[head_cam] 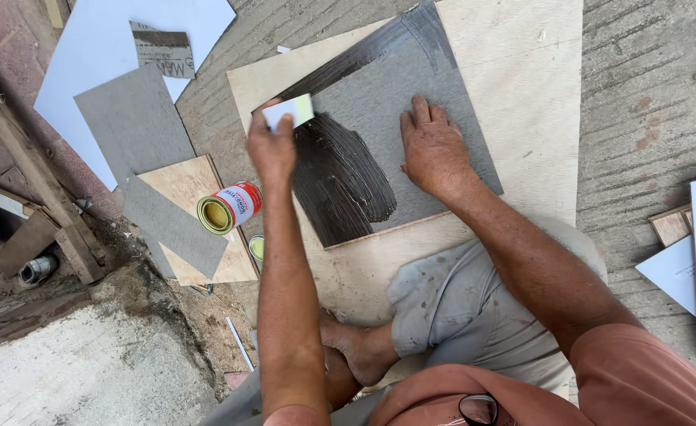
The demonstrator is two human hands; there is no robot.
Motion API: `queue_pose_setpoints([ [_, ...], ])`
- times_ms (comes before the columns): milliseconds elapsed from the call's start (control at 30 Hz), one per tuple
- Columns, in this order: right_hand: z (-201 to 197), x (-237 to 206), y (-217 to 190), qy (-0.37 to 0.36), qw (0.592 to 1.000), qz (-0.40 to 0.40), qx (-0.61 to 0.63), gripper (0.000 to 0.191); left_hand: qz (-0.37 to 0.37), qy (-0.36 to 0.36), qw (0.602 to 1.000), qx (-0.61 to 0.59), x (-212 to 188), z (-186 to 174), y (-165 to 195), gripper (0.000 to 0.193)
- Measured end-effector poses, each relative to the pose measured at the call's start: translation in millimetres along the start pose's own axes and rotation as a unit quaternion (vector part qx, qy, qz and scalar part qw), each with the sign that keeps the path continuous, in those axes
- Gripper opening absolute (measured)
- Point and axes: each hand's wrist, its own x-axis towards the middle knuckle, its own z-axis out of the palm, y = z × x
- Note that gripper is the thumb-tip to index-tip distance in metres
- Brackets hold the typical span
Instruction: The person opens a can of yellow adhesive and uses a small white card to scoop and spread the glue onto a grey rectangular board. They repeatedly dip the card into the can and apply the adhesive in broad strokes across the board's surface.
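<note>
A plywood board lies on the concrete floor, carrying a grey sheet half smeared with dark glue. The right hand presses flat on the sheet, fingers spread. At its nine o'clock, the left hand pinches a small pale card on the glue. An open tin lies at seven o'clock.

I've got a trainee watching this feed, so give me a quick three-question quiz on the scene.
1. True or false: the right hand lies flat on the grey sheet.
2. What do the left hand fingers hold?
3. The open tin lies: A) on the grey sheet, B) left of the plywood board, C) in the right hand.

Key: 1 true; 2 a small pale card, used as a spreader over the dark adhesive; 3 B.
</note>
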Motion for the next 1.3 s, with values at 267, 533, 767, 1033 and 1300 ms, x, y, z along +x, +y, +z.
queue_pose_setpoints([
  [267,3.6,2.6,-1.0,-0.035,0.999,0.007,-0.018,0.092,-0.131,0.078,0.988,-0.024,21.6,-33.3,-76.5,0.039],
  [533,-1.6,-0.3,-1.0,-0.044,0.999,0.001,-0.015,0.092,-0.007,0.009,0.997,0.081,42.4,35.4,-0.9,0.033],
  [767,12.2,-5.2,4.4,-0.012,1.0,-0.002,0.008,0.073,0.111,-0.058,0.991,0.055,26.6,132.0,74.2,0.037],
  [1033,23.4,-12.4,0.7,0.021,0.999,-0.027,0.015,0.061,0.213,-0.178,0.96,0.043,1.4,137.4,135.3,0.038],
  [1300,7.1,-21.2,-10.4,-0.109,0.993,-0.024,0.04,0.086,0.365,-0.046,0.919,0.145,20.9,149.7,131.7,0.036],
])
